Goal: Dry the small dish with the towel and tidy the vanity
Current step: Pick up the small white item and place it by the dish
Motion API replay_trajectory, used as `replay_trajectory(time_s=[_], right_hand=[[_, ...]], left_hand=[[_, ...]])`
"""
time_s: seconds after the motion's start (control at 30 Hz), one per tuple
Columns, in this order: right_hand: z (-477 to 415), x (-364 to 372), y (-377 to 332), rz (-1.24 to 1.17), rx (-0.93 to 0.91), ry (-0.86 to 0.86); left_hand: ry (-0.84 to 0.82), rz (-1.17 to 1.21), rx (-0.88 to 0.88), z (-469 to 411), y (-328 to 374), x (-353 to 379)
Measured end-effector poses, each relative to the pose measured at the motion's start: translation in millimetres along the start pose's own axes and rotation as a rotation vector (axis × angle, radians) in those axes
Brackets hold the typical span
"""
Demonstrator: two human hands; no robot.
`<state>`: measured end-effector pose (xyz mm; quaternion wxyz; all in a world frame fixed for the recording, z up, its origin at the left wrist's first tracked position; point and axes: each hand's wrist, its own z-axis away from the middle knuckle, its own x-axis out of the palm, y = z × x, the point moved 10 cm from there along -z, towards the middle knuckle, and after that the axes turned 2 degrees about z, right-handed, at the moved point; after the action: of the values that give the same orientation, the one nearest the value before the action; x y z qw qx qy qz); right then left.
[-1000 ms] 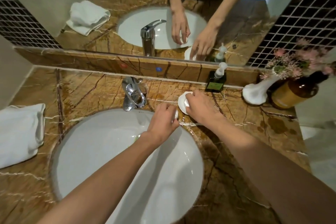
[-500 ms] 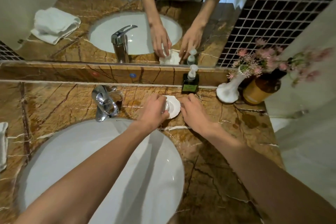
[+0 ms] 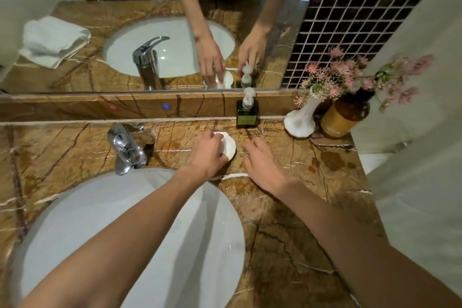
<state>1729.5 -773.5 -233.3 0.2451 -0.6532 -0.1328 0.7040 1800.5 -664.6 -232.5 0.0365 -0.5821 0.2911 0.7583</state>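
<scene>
small dish (image 3: 229, 149) – white, scalloped; left hand (image 3: 207, 154) on it

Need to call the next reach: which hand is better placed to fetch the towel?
Probably the right hand: it rests free on the counter, apart from the small dish, while the left hand has its grip on that dish.

Faucet (image 3: 126, 149): chrome, behind white sink (image 3: 125, 232).
Soap bottle (image 3: 247, 112): dark, by mirror (image 3: 150, 32).
Vase (image 3: 301, 119): white, pink flowers (image 3: 350, 75).
Jar (image 3: 343, 116): amber, beside vase.
</scene>
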Motion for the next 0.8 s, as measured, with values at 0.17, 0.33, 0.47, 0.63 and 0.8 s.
replay_trajectory(time_s=[0.17,0.33,0.47,0.63,0.8], right_hand=[[0.8,2.1,-4.5,-0.014,-0.023,0.009],[4.2,1.4,-2.6,-0.026,-0.026,0.000],[6.9,1.1,-1.1,-0.041,-0.034,-0.008],[9.4,0.5,0.2,-0.052,-0.037,-0.003],[12.6,3.8,-0.9,-0.032,-0.055,-0.030]], left_hand=[[-0.012,-0.028,0.010,1.7,1.0,2.0],[-0.001,-0.024,0.006,2.4,3.9,2.9],[-0.029,-0.063,0.035,-0.3,7.7,5.7],[-0.091,-0.112,0.037,-4.9,10.3,9.7],[-0.133,-0.135,0.015,-8.1,11.3,12.3]])
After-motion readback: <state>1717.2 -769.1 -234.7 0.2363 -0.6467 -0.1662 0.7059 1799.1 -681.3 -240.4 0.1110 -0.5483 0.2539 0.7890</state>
